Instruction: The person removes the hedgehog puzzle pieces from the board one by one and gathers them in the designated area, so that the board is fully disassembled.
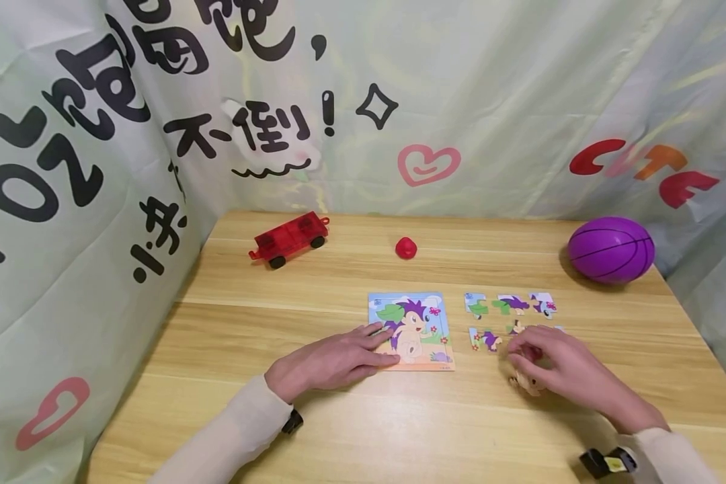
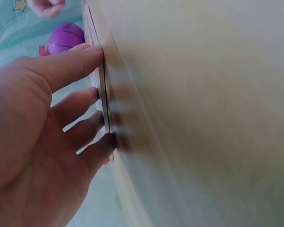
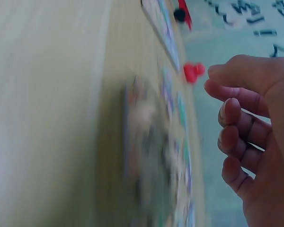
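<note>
A square puzzle board (image 1: 428, 349) with a purple-haired hedgehog picture lies flat on the table. My left hand (image 1: 339, 356) rests on its left side with fingers extended; in the left wrist view, the fingertips touch the board's edge. To the right, loose puzzle pieces (image 1: 476, 306) lie in rows. My right hand (image 1: 559, 363) is over the lower pieces, covering part of them, and a beige piece (image 1: 526, 384) shows just beneath it. In the right wrist view, that hand's fingers are loosely curled, the thumb is near the index finger, and nothing is visible between them.
A red toy wagon (image 1: 290, 238) stands at the back left of the wooden table (image 1: 266, 302). Behind the board is a small red knob-shaped object (image 1: 406, 248). A purple ball (image 1: 611, 250) sits at the back right. Printed cloth (image 1: 490, 101) hangs around the table.
</note>
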Demonstrator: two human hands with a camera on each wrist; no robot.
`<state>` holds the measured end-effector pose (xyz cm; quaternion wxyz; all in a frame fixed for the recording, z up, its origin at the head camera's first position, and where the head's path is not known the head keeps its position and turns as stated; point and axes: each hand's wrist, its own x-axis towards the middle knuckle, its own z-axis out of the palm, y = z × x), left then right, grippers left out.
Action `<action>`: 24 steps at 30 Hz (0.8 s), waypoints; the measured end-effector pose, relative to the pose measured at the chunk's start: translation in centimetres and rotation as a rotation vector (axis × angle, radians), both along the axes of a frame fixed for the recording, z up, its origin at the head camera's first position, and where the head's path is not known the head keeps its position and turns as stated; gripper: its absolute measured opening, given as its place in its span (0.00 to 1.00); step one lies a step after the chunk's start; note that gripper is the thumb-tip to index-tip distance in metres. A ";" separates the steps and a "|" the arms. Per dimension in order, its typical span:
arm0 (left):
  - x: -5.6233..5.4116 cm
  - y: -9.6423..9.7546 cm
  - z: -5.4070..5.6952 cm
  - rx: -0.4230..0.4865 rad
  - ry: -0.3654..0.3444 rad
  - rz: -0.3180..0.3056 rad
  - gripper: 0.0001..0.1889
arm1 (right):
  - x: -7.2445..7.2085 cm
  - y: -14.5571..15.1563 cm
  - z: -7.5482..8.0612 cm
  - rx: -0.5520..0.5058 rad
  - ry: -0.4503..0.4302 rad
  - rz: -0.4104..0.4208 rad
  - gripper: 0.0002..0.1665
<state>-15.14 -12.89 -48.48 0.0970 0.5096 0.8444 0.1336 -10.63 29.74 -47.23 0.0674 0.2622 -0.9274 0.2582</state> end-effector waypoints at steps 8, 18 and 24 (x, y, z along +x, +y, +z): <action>0.0 0.3 0.1 -0.006 0.018 -0.004 0.21 | -2.2 -6.3 0.7 0.007 -0.158 0.013 0.06; -0.7 0.1 0.4 -0.015 0.006 0.062 0.27 | -3.1 -11.7 -1.2 0.017 -0.206 0.049 0.05; -0.7 -0.3 0.5 -0.069 -0.112 0.216 0.41 | -3.3 -13.4 -1.8 0.010 -0.234 0.049 0.09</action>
